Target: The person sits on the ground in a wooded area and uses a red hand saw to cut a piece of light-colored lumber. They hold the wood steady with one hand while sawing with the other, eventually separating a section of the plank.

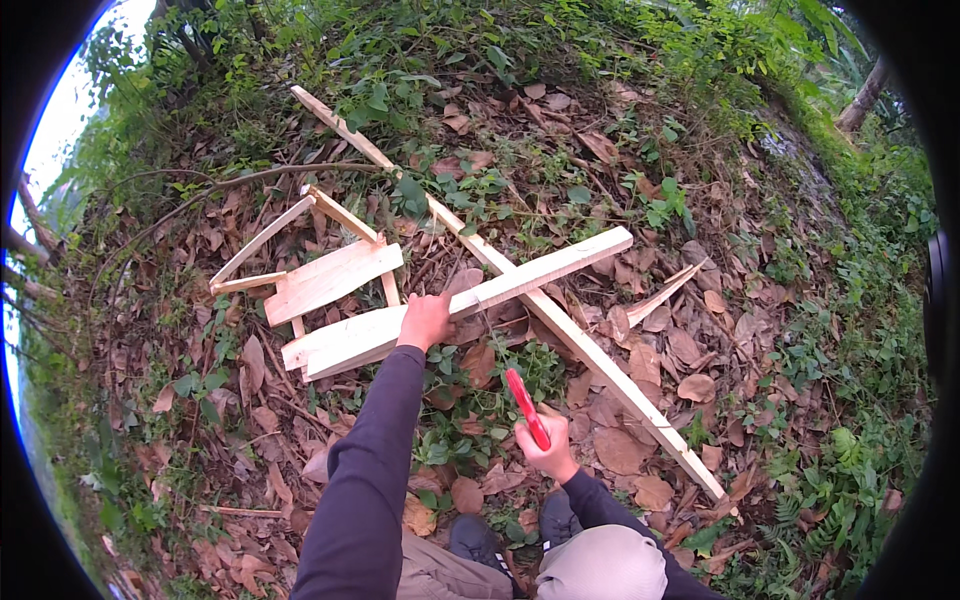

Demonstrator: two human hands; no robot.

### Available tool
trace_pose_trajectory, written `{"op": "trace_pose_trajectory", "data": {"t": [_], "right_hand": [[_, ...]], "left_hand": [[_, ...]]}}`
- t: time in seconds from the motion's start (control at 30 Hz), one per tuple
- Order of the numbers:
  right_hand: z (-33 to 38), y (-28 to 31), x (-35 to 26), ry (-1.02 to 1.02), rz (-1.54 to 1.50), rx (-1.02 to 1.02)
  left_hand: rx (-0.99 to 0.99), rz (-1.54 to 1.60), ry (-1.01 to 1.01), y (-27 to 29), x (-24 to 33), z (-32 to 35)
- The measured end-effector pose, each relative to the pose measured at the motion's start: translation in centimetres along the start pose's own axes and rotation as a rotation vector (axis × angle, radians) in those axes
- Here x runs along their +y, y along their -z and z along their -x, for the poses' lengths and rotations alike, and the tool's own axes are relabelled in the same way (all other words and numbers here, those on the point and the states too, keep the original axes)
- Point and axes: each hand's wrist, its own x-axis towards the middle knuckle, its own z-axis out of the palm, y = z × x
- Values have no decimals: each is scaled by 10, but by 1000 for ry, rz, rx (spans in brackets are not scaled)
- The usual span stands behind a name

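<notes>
My left hand [427, 322] is closed over a pale wooden plank [560, 262], which lies slanted from lower left to upper right. The plank's left part rests by a small wooden frame, and its right part crosses over a long narrow wooden strip [600, 365]. My right hand [548, 447] grips the red handle of a saw [527, 408]. Its thin blade, seen nearly edge-on, runs up to the plank just right of my left hand. Whether the teeth are in the wood is too small to tell.
The wooden frame [335, 282] of slats and a short board lies at the left. A split wood piece [665, 292] lies at the right. A thin bent branch [270, 175] passes behind the frame. Dry leaves and green plants cover the ground. My shoes [478, 540] are close below.
</notes>
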Motion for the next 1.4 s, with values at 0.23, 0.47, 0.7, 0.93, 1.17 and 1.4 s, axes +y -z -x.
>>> {"op": "trace_pose_trajectory", "data": {"t": [0.23, 0.47, 0.7, 0.93, 1.17, 1.4], "right_hand": [[63, 32, -24, -73, 54, -62], [-14, 3, 7, -76, 106, 1], [30, 42, -1, -11, -45, -93], [45, 22, 4, -101, -46, -78], [-1, 9, -4, -114, -84, 11], [74, 42, 4, -110, 9, -70]], "left_hand": [[25, 21, 28, -5, -17, 2], [116, 97, -36, -38, -25, -12], [100, 109, 10, -25, 3, -1], [82, 52, -27, -17, -14, -6], [-19, 22, 5, 0, -4, -3], [-15, 37, 32, -4, -2, 5]]}}
